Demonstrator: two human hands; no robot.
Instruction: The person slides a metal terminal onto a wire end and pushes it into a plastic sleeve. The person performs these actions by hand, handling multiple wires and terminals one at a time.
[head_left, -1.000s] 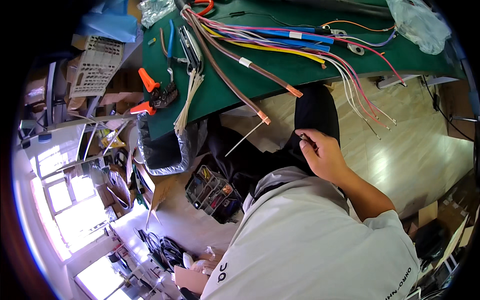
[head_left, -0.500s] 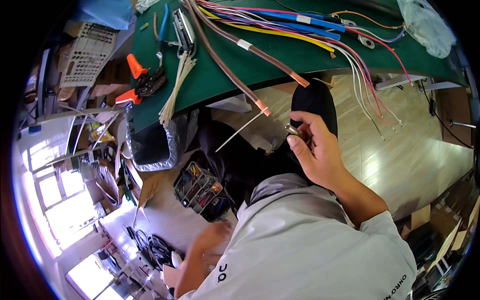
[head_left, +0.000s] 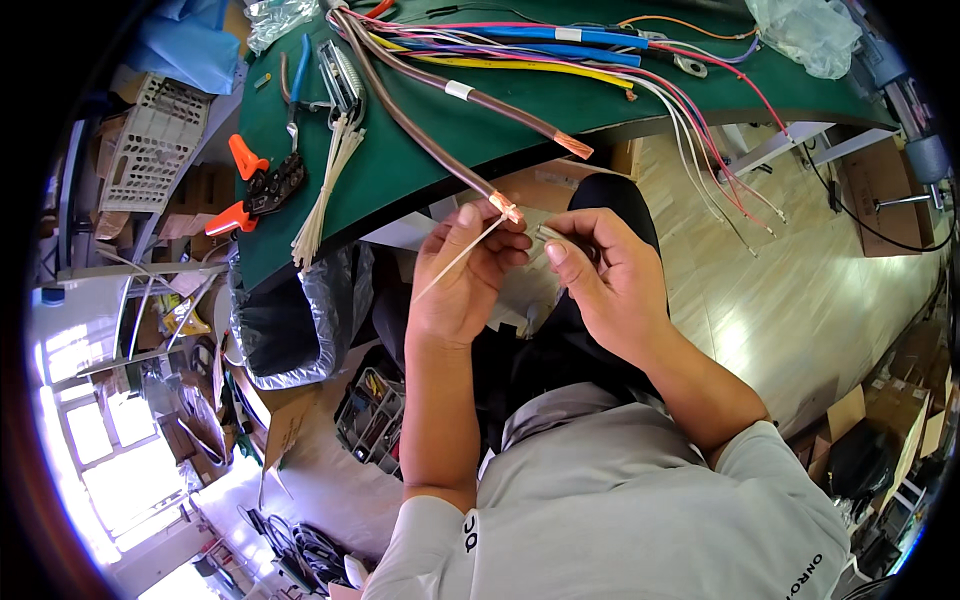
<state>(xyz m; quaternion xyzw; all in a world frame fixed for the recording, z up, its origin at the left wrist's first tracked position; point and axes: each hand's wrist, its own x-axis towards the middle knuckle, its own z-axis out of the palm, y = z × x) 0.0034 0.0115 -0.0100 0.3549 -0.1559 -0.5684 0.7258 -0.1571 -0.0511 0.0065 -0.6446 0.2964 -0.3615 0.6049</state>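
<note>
My left hand (head_left: 458,285) is at the stripped end of a brown cable (head_left: 405,115), its fingers curled behind the bare copper strands (head_left: 507,208). A thin white cable tie (head_left: 455,262) is looped around the copper, its tail slanting down across my palm. Just to the right, my right hand (head_left: 615,285) pinches a small silver metal sleeve (head_left: 548,234) between thumb and fingers. The sleeve points at the copper end, with a gap between them. Its far end is hidden in my fingers.
A second brown cable (head_left: 515,108) with bare copper overhangs the green table (head_left: 400,185). Beside it run blue, yellow, pink and white wires (head_left: 690,140). Orange-handled crimping pliers (head_left: 262,185) and a bundle of cable ties (head_left: 325,200) lie left. Below stands a lined bin (head_left: 285,335).
My left hand has risen from low on the left to the copper end of the cable. My right hand has shifted slightly left with the sleeve, nearer the copper. The whole view has shifted a little.
</note>
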